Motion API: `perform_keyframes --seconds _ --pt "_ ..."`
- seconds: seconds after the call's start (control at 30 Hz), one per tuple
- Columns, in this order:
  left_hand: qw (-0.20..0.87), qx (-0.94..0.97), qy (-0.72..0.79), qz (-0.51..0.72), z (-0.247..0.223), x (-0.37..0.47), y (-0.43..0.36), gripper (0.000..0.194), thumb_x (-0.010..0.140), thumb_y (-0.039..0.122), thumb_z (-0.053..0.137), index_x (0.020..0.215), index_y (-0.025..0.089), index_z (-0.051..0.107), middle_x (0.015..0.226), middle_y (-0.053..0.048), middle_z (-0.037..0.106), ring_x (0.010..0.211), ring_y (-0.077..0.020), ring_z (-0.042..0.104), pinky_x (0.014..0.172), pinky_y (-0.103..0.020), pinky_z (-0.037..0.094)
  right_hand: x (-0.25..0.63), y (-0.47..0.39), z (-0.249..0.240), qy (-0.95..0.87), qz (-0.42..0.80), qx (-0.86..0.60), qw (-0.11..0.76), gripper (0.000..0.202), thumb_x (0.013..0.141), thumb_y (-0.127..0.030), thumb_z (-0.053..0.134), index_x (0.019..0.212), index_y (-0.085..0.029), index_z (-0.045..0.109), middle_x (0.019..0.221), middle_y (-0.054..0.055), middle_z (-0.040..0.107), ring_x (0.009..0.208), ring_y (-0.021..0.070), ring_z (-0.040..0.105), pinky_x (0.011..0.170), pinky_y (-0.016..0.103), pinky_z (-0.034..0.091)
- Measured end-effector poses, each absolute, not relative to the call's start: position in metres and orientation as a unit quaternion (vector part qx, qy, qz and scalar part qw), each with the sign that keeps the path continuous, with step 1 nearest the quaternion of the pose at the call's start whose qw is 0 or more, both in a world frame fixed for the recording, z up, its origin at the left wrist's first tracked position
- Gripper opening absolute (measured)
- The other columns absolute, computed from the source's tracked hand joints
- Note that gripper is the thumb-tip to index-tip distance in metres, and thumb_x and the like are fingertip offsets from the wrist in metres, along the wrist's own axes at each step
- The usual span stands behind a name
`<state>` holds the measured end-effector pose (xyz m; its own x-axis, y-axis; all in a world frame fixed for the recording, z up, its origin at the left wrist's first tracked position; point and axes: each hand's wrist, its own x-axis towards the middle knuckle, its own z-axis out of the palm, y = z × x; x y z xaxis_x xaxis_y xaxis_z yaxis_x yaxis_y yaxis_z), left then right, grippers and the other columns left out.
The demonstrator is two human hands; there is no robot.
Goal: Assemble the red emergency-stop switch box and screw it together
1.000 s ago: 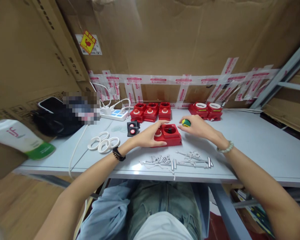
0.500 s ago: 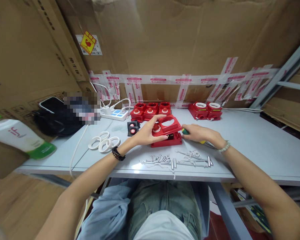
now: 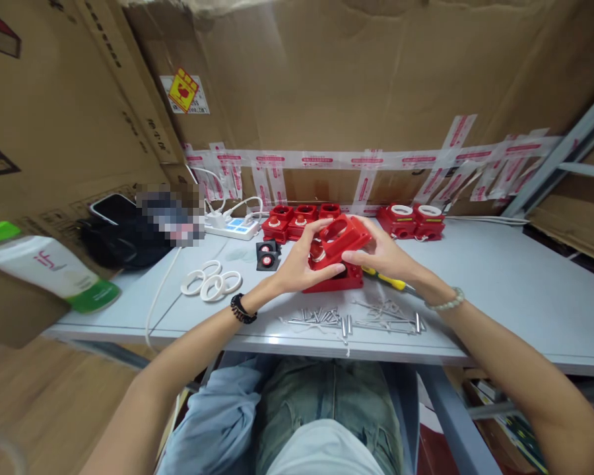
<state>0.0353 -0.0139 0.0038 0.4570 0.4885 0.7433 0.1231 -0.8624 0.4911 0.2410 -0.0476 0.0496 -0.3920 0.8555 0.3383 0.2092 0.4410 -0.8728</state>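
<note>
A red cover [image 3: 345, 239] with a round opening is held tilted above a red base [image 3: 334, 285] on the table. My left hand [image 3: 299, 262] grips its left side, thumb pointing right. At its right side, my right hand [image 3: 380, 252] is closed on the same cover. A screwdriver [image 3: 393, 282] with a yellow and green handle lies under my right hand, its shaft partly hidden by the wrist. Screws and metal pins [image 3: 321, 316] lie in front of the base. White rings [image 3: 212, 287] and black square parts [image 3: 267, 258] are to the left.
Red housings [image 3: 276, 227] stand at the back, with two more [image 3: 410, 223] farther right. A power strip [image 3: 235, 227] with white cables is at the back left. A white and green bottle [image 3: 54, 270] stands near a black bag [image 3: 113, 241] on the left.
My right hand has let go of the screwdriver and taken hold of the cover. The cover is now tilted more steeply and raised farther from the base.
</note>
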Motion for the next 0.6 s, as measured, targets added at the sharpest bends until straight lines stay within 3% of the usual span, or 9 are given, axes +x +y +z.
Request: perform_keyframes --seconds 0.13,0.27,0.43,0.6 --pt "0.163 0.863 0.196 0.435 0.028 0.024 -0.032 0.084 0.081 0.049 0.071 0.148 0.028 0.024 0.151 -0.014 0.039 0.136 -0.0286 0.044 0.111 -0.044 0.042 0.236 -0.049 0.047 -0.689 0.411 -0.347 0.486 0.069 0.061 -0.042 0.085 0.116 -0.024 0.046 0.118 0.008 0.067 0.109 0.0247 0.066 0.099 0.044 0.052" --pt "0.049 0.893 0.347 0.282 0.054 -0.038 -0.057 0.067 0.087 0.055 0.061 0.143 0.028 0.037 0.146 -0.012 0.047 0.133 -0.0317 0.046 0.112 -0.05 0.036 0.246 -0.043 0.052 -0.66 0.383 -0.356 0.54 0.062 0.062 -0.046 0.082 0.108 -0.024 0.047 0.113 0.007 0.068 0.109 0.0248 0.065 0.098 0.044 0.052" --pt "0.01 0.811 0.573 0.115 0.046 -0.133 -0.068 0.075 0.068 0.073 0.065 0.121 0.02 0.056 0.124 -0.013 0.06 0.118 -0.0371 0.052 0.101 -0.05 0.042 0.249 -0.042 0.055 -0.654 0.385 -0.364 0.54 0.059 0.065 -0.047 0.079 0.11 -0.025 0.047 0.115 0.008 0.068 0.11 0.0261 0.065 0.098 0.045 0.052" --pt "0.057 0.788 0.611 0.039 0.027 -0.163 -0.062 0.064 0.058 0.057 0.071 0.11 0.022 0.06 0.109 -0.01 0.064 0.107 -0.0332 0.056 0.093 -0.042 0.046 0.245 -0.049 0.06 -0.667 0.376 -0.389 0.512 0.055 0.065 -0.043 0.078 0.106 -0.025 0.047 0.117 0.008 0.067 0.111 0.0266 0.065 0.097 0.045 0.053"
